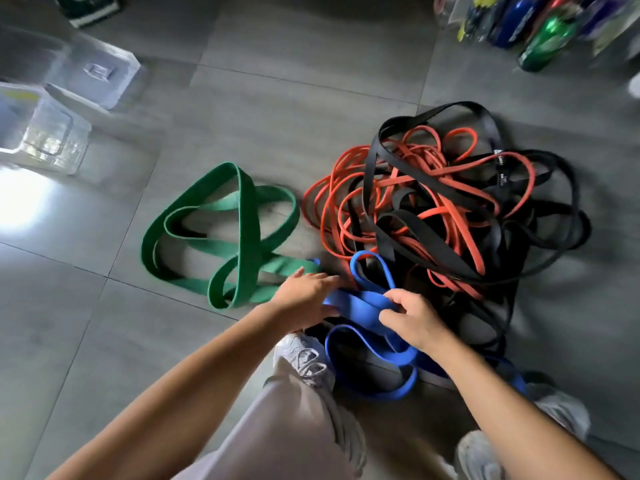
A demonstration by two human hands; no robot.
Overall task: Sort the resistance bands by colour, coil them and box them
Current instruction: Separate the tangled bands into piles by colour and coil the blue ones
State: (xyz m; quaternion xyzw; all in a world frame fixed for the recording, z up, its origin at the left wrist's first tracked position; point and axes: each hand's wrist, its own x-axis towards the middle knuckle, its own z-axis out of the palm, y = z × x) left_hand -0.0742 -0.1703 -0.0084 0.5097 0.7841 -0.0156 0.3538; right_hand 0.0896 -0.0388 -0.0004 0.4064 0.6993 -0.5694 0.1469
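Note:
Wide green bands (221,226) lie looped on the grey floor, apart from a tangled heap of thin orange bands (349,199) and black bands (460,209) to their right. Blue bands (367,306) lie at the near edge of that heap, in front of my feet. My left hand (304,297) grips the left end of a blue band, close to the green bands. My right hand (408,315) pinches the same blue band a little to the right, fingers curled over it. Part of the blue bands is hidden under my right forearm.
Clear plastic boxes (52,133) and a clear lid (100,74) sit at the far left. Coloured bottles (543,39) stand at the far right. A dark box (90,8) is at the top left. My shoes (304,358) stand just behind the blue bands.

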